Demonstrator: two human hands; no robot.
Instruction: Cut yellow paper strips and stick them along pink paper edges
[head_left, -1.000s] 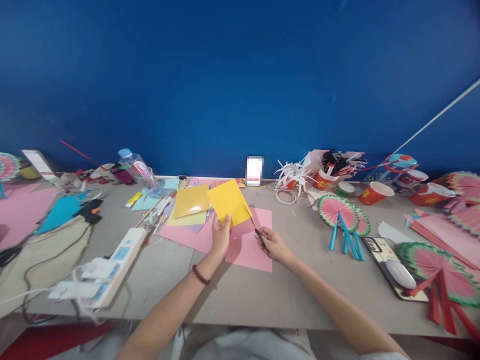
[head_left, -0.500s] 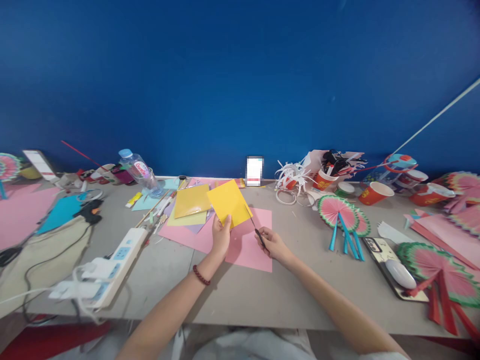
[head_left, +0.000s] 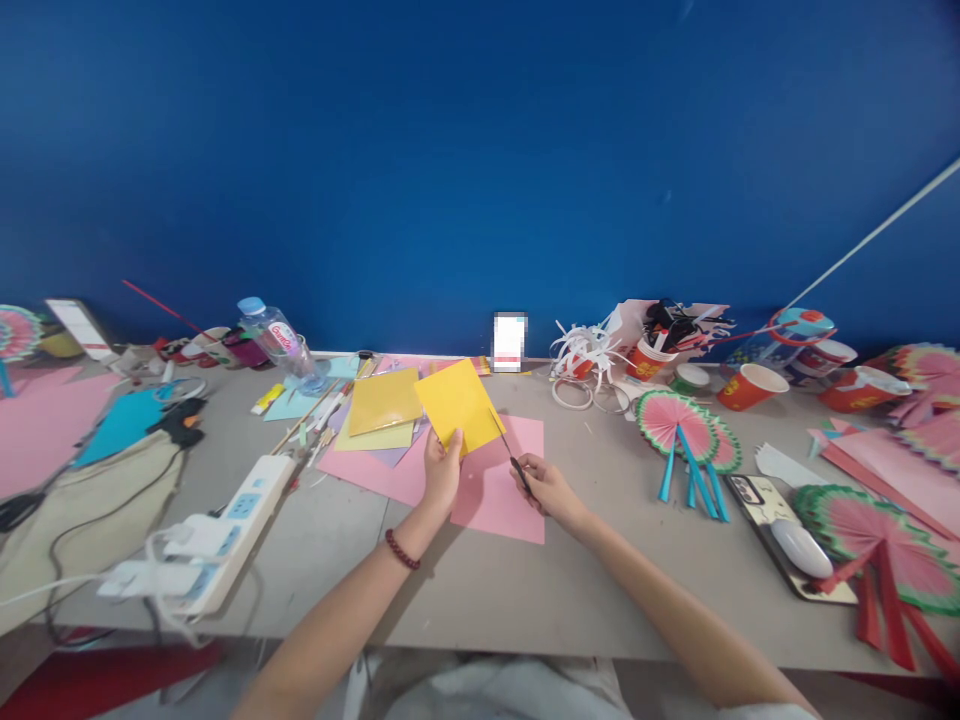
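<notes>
My left hand (head_left: 444, 468) pinches the lower corner of a square sheet of yellow paper (head_left: 456, 400), thumb on top, holding it tilted above the table. In my right hand (head_left: 546, 485) is a pair of scissors (head_left: 517, 468) with dark handles, my fingers closed round them. The blades meet the right edge of the yellow sheet, near its right corner. Beneath both hands lies pink paper (head_left: 510, 500). A stack of golden-yellow paper (head_left: 386, 402) rests just left of the held sheet, on paler yellow and purple sheets.
A power strip (head_left: 244, 520) with plugged cables lies to the left, a plastic bottle (head_left: 281, 340) leans behind it. At the back stand a phone (head_left: 509, 345) and a red cup (head_left: 649, 360). Paper fans (head_left: 675, 425) and a phone under a white mouse (head_left: 799, 548) occupy the right.
</notes>
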